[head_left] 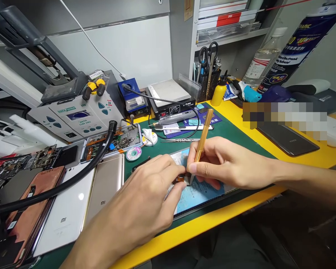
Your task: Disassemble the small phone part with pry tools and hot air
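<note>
Right fingers [203,169] grip a gold tool [204,134]; left fingers [172,173] pinch a small part [180,179].

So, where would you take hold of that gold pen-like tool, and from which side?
Probably low on the gold pen-like tool, just above its metal tip, coming from the right. It is slim and tilts steeply, tip down, upper end leaning right; the left hand crowds the tip's left side. The right hand grips it down there.

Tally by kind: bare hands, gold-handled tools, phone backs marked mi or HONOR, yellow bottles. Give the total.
Hands: 2 (left hand, right hand)
Gold-handled tool: 1
Marked phone backs: 3 (white phone, gold phone, dark phone)
Yellow bottle: 1
Total: 7
</note>
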`<action>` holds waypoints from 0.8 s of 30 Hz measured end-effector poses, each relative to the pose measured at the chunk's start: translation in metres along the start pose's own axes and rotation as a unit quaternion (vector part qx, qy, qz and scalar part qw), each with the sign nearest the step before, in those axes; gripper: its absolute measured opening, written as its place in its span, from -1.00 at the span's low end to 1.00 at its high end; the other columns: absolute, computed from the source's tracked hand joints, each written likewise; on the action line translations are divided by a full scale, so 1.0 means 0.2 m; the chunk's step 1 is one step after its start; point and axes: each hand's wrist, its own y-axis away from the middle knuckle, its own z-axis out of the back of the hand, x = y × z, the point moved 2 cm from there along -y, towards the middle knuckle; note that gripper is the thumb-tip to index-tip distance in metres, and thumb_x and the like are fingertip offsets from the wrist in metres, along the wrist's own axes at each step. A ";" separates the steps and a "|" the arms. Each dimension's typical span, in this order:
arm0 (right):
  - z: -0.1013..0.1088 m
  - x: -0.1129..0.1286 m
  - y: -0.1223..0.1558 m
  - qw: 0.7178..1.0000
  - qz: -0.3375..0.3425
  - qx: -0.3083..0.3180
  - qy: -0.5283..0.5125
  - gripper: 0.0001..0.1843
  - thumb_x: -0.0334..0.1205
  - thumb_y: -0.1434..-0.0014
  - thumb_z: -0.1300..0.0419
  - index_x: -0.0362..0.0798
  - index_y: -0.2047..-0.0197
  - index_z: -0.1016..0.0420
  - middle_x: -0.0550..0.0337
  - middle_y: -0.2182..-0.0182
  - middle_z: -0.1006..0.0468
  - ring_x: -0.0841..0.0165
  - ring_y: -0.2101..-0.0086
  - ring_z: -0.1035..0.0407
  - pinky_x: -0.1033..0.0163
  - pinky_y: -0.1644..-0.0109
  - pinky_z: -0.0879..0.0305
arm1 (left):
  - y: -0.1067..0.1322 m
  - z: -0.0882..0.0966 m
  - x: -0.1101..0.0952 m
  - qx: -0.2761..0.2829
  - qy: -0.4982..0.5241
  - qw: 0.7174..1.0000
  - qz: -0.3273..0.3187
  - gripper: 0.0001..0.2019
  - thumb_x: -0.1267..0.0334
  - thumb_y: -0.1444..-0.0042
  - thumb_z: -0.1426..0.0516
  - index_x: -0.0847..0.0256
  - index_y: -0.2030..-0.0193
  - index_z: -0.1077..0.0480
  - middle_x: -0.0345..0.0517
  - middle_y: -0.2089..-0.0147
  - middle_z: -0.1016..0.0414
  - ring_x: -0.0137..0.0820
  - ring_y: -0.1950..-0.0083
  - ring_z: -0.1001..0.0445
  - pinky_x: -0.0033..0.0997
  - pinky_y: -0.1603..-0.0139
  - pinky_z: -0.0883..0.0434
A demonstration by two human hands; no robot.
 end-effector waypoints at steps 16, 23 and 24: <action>0.00 -0.01 0.00 1.000 0.011 -0.001 -0.001 -0.80 -0.20 -0.23 -0.28 -0.07 0.31 -0.34 0.36 0.53 -0.37 0.48 0.60 -0.26 0.37 0.59 -0.18 | 0.00 -0.01 0.01 -0.002 -0.003 1.000 -0.003 -0.92 0.36 -0.34 -0.06 0.12 0.16 -0.36 -0.22 0.14 -0.39 -0.43 0.09 -0.36 -0.37 0.08 -0.26; 0.01 -0.01 0.00 1.000 0.007 0.004 0.003 -0.81 -0.20 -0.24 -0.28 -0.07 0.30 -0.34 0.35 0.52 -0.37 0.49 0.61 -0.26 0.37 0.59 -0.18 | 0.00 0.00 0.01 -0.004 -0.003 1.000 -0.008 -0.92 0.36 -0.34 -0.06 0.11 0.16 -0.36 -0.25 0.15 -0.39 -0.45 0.09 -0.36 -0.40 0.08 -0.26; 0.00 -0.01 0.00 1.000 0.006 0.005 0.002 -0.81 -0.20 -0.24 -0.28 -0.07 0.30 -0.34 0.36 0.52 -0.37 0.49 0.61 -0.26 0.37 0.59 -0.18 | 0.00 0.00 0.01 -0.003 -0.004 1.000 -0.007 -0.92 0.36 -0.34 -0.06 0.11 0.16 -0.36 -0.25 0.14 -0.39 -0.46 0.09 -0.36 -0.40 0.07 -0.26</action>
